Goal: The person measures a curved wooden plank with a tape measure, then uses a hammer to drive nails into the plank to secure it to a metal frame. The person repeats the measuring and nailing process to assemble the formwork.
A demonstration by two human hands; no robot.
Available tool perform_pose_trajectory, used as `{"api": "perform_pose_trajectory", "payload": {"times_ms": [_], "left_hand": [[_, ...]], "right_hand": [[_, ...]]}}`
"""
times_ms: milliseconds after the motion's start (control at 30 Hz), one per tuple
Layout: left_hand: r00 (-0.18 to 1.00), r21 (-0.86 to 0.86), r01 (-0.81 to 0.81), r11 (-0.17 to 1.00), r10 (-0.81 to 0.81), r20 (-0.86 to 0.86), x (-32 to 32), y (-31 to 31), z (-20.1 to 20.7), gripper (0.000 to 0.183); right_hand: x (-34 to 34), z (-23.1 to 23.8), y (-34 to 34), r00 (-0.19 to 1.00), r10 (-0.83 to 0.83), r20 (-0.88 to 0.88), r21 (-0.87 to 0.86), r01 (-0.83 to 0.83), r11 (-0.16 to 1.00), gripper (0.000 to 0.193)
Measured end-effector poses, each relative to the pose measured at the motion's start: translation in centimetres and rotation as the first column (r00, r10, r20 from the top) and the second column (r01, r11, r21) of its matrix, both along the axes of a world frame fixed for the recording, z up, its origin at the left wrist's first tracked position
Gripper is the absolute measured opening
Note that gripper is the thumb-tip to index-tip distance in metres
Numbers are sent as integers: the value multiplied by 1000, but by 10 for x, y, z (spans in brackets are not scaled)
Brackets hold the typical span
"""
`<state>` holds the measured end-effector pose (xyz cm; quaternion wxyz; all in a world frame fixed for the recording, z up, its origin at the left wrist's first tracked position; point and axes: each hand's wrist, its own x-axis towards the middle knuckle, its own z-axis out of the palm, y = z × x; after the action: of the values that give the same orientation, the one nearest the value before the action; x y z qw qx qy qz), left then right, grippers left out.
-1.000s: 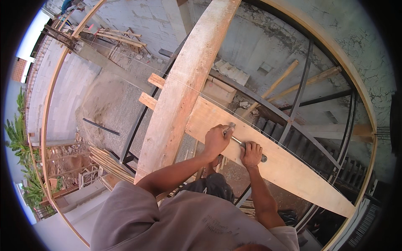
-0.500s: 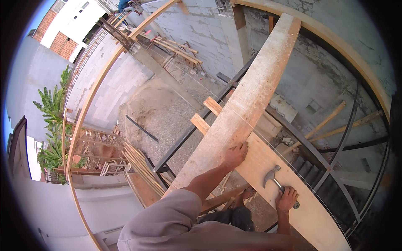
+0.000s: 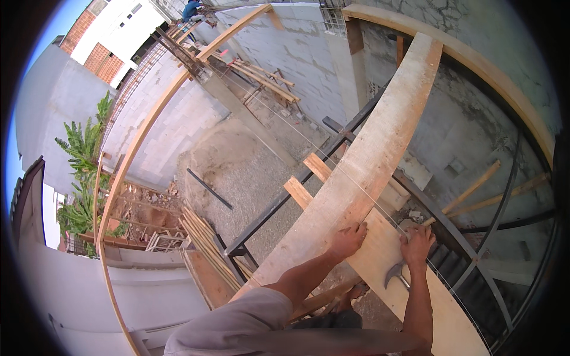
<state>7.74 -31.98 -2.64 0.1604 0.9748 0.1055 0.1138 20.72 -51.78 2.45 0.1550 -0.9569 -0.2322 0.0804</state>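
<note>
My left hand presses with bent fingers where a whitish, dusty board meets a bare plywood board. My right hand is at the plywood's right edge, fingers curled beside a taut string; what they pinch is hidden. A claw hammer lies loose on the plywood, its handle partly behind my right forearm. Two short wooden pieces stick out from under the whitish board's left side.
Black metal framing crosses beneath the boards, with gravel ground far below. Curved timber strips arc around both sides. Bamboo poles lean at lower left. Another person sits on the far wall.
My right hand has let go of the hammer, leaving it on the plywood, and has moved forward to the board's edge by the string. My left hand stays at the joint.
</note>
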Motion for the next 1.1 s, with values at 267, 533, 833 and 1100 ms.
{"api": "perform_pose_trajectory", "payload": {"times_ms": [267,533,833,1100], "left_hand": [[1000,-55,10,998,-9,11,-1,1,-2,27],[999,-33,12,999,-11,35,-1,1,-3,28],[1000,-34,20,999,-20,-12,0,1,-3,31],[1000,-1,-4,1000,4,-8,0,1,-6,30]], "right_hand": [[-12,-8,11,994,-84,-74,155,95,983,12],[-31,23,7,984,56,169,206,-90,974,12],[-56,49,2,994,-102,48,402,74,913,7],[-35,10,0,968,-235,86,159,220,963,27]]}}
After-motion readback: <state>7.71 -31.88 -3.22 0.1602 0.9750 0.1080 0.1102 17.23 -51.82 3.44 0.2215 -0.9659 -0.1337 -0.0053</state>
